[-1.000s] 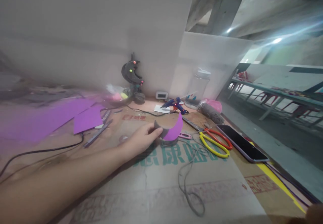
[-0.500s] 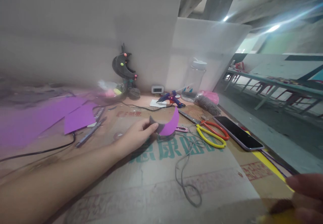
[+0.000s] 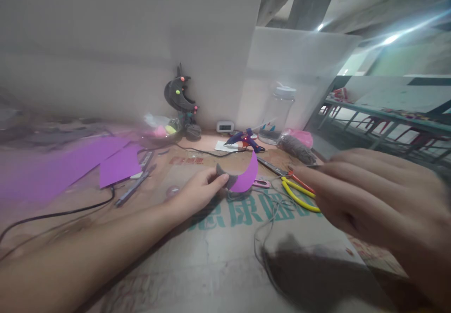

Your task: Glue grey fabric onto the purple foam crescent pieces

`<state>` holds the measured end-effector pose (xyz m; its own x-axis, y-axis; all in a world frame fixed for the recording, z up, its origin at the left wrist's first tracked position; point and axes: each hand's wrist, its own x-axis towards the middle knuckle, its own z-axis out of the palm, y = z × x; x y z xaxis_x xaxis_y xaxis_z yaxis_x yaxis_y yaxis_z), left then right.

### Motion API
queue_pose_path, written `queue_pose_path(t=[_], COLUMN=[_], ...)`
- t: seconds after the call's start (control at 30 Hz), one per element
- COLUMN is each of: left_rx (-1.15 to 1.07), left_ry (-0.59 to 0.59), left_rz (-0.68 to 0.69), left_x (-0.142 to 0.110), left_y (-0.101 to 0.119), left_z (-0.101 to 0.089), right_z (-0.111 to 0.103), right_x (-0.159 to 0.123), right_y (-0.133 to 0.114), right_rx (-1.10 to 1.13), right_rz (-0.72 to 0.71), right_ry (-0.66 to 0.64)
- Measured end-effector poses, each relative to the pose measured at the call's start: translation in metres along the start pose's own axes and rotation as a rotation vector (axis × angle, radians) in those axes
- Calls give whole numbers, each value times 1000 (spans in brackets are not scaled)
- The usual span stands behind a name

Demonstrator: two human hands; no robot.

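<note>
My left hand (image 3: 200,188) is closed on a crescent (image 3: 245,176), pinching its left end between thumb and fingers. The crescent's right part is bare purple; grey yarn covers the part by my thumb. Loose grey yarn (image 3: 259,247) trails over the board below it. On the right, my right hand (image 3: 380,209) hangs over the board, smeared by motion, its fingers pointing left. Under its fingertips lie scissors (image 3: 299,200) with one yellow and one red handle, partly hidden by the hand. A small pink cutter (image 3: 261,183) lies just right of the crescent.
A blue glue gun (image 3: 246,140) rests behind the crescent, near a small digital clock (image 3: 224,126), a clear bottle (image 3: 278,113) and a grey yarn bundle (image 3: 298,149). A dark crescent ornament (image 3: 178,94) stands at the back. Purple sheets (image 3: 120,165) and a black cable (image 3: 59,212) lie left.
My right hand has come in from the lower right corner and moved up and left over the scissors, covering the phone. My left hand keeps its hold on the crescent.
</note>
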<state>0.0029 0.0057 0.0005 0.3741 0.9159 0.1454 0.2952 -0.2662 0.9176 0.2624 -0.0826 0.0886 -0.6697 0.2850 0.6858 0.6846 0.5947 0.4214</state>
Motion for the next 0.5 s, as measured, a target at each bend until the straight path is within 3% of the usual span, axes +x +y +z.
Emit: queue_pose_path(t=[0.03,0.07,0.17,0.27,0.4,0.5], left_rx=[-8,-17,-28,-6,-7,11], left_ry=[1,-2,-3,7,-15,-20], left_rz=[-1,3,2,-1,21,-5], left_x=[0,0,1,1,1,2], left_y=[-1,-2,-3,-3,-4,-6], left_z=[0,0,0,0,0,0], right_z=[9,19,52,82,105,111], right_x=[14,22,22,4,-13,-14], right_y=[10,19,48,72,89,90], right_rx=[-78,-154,-292,-263,-78,17], right_rz=[-157,-197,-17,178,374,437], right_ry=[19,-30,-252,-520,-600,-612])
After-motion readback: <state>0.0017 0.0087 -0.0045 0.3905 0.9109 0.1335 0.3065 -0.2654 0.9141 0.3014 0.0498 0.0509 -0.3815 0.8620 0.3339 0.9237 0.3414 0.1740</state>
